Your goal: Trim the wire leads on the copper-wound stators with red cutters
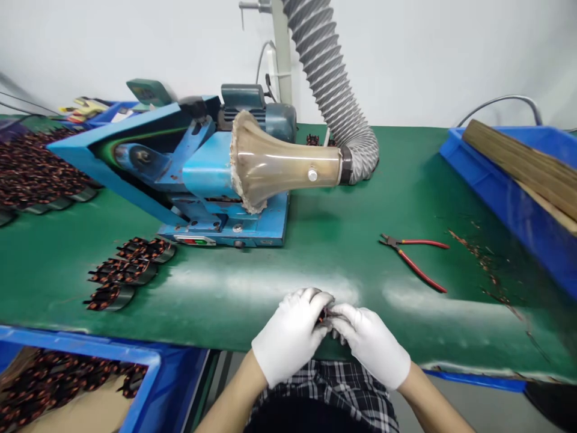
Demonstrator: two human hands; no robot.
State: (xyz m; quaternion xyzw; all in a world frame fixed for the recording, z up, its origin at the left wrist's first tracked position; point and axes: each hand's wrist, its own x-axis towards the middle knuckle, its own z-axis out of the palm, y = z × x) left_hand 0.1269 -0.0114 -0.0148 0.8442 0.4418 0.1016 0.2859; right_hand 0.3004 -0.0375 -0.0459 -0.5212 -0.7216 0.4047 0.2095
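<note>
Both hands wear white gloves and meet at the near edge of the green table (342, 252). My left hand (291, 334) and my right hand (370, 344) are closed together around a small dark part with copper windings (325, 314), mostly hidden between the fingers. On the table to the left lie rows of similar wound coil parts (124, 272).
A blue belt-grinder machine (189, 174) with a clear funnel hood (270, 165) and a grey ribbed hose (333, 84) stands behind. Red-handled pliers (417, 260) lie at right. A blue bin (509, 198) holds wooden boards; another blue bin (81, 385) holds coil parts. More coils (31, 171) pile far left.
</note>
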